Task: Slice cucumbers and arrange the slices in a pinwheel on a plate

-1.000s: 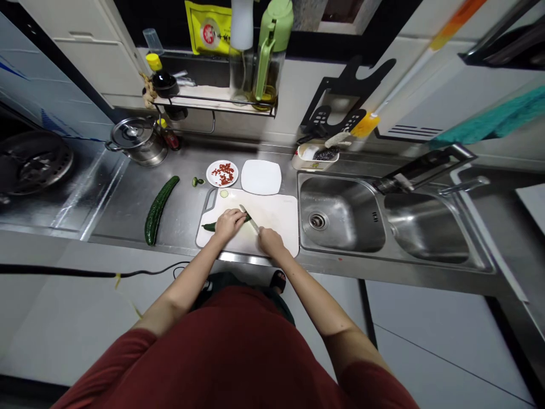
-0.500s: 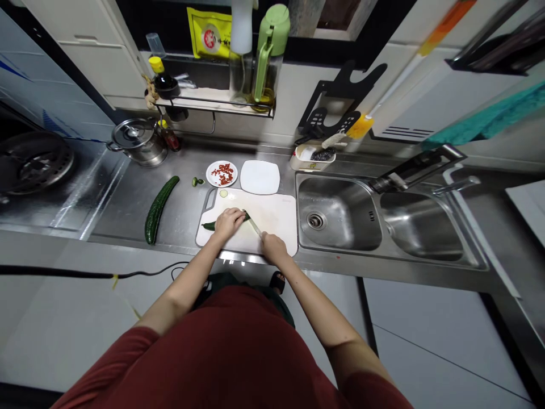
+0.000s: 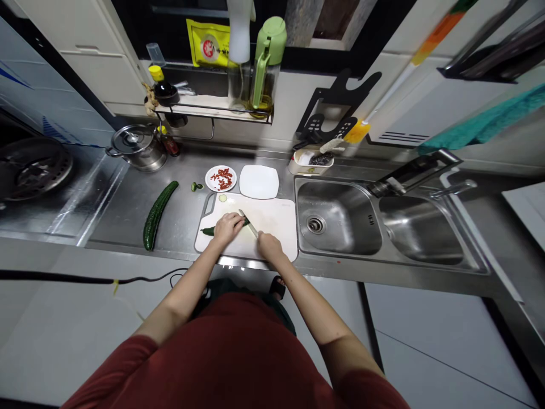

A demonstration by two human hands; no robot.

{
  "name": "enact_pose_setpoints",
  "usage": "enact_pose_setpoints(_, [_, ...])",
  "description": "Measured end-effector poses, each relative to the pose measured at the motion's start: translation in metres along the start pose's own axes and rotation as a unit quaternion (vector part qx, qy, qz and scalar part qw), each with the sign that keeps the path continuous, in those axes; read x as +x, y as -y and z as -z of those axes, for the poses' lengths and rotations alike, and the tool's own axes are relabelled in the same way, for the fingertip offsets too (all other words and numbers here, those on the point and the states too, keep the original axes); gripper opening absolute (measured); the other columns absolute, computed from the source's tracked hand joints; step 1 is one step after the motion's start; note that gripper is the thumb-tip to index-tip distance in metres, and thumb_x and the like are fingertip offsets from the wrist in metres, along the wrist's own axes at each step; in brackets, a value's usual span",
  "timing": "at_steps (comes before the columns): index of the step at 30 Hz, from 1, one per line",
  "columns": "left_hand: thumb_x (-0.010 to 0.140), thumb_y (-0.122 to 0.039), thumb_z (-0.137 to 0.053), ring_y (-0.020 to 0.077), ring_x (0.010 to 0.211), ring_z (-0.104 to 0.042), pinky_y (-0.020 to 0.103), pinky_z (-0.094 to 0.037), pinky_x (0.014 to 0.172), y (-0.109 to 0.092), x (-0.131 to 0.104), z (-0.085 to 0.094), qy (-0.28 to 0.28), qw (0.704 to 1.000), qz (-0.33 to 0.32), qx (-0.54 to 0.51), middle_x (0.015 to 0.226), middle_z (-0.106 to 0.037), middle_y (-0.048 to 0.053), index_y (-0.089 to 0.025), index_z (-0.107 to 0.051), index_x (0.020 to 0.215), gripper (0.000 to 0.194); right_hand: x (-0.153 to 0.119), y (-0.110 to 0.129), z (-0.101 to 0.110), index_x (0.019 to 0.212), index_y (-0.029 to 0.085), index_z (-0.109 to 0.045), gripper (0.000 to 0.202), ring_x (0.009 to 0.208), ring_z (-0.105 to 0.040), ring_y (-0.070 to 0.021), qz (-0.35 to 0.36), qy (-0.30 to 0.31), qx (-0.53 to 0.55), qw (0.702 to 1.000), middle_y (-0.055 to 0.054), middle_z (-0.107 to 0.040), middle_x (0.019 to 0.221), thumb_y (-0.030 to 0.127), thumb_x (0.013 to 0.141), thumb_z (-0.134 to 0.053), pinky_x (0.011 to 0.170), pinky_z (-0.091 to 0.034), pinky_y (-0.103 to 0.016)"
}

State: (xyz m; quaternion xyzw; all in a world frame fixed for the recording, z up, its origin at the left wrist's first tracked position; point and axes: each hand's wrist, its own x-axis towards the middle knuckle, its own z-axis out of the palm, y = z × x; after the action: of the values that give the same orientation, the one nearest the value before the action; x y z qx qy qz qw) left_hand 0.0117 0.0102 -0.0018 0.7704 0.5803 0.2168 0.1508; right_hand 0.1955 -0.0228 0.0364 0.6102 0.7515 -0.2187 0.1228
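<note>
On the white cutting board (image 3: 272, 218) lies a piece of dark green cucumber (image 3: 208, 231), partly hidden under my left hand (image 3: 229, 227). The fingers of that hand are closed over it, pressing it to the board. My right hand (image 3: 269, 246) is wrapped round the handle of a kitchen knife (image 3: 249, 224). Its blade slants up and left, against the cucumber's right end just beside my left fingertips. A pale round cucumber slice (image 3: 222, 198) rests near the board's upper left. One whole cucumber (image 3: 159, 216) lies on the counter left of the board.
Behind the board stand a plate of chopped red pieces (image 3: 221, 179) and a white square plate (image 3: 259, 182). Small green cucumber ends (image 3: 196, 186) lie beside them. A steel pot (image 3: 139, 147) stands back left. The double sink (image 3: 340, 218) adjoins on the right.
The knife and my right hand have shifted slightly left, toward my left hand. My left hand still holds the cucumber. The whole view has tilted a little.
</note>
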Motion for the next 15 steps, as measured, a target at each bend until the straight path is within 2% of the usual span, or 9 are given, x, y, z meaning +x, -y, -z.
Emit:
enact_pose_setpoints(7, [0.093, -0.037, -0.047, 0.0181, 0.096, -0.056, 0.03, -0.044, 0.084, 0.001, -0.001, -0.001, -0.006, 1.0, -0.005, 0.002, 0.102, -0.066, 0.004, -0.027, -0.069, 0.105, 0.027, 0.013, 0.009, 0.006, 0.11, 0.013, -0.055, 0.029, 0.096, -0.065, -0.0241, 0.004, 0.003, 0.001, 1.0, -0.016, -0.067, 0.103, 0.009, 0.09, -0.034, 0.077, -0.048, -0.031])
enact_pose_setpoints(15, [0.093, -0.037, -0.047, 0.0186, 0.096, -0.056, 0.031, -0.045, 0.084, 0.0, -0.001, 0.0, -0.012, 1.0, -0.007, -0.001, 0.101, -0.067, 0.003, -0.027, -0.069, 0.104, 0.027, -0.007, -0.001, -0.001, 0.11, 0.013, -0.055, 0.027, 0.096, -0.065, -0.0234, -0.008, 0.009, 0.0, 1.0, -0.016, -0.067, 0.101, 0.011, 0.092, -0.035, 0.079, -0.047, -0.031])
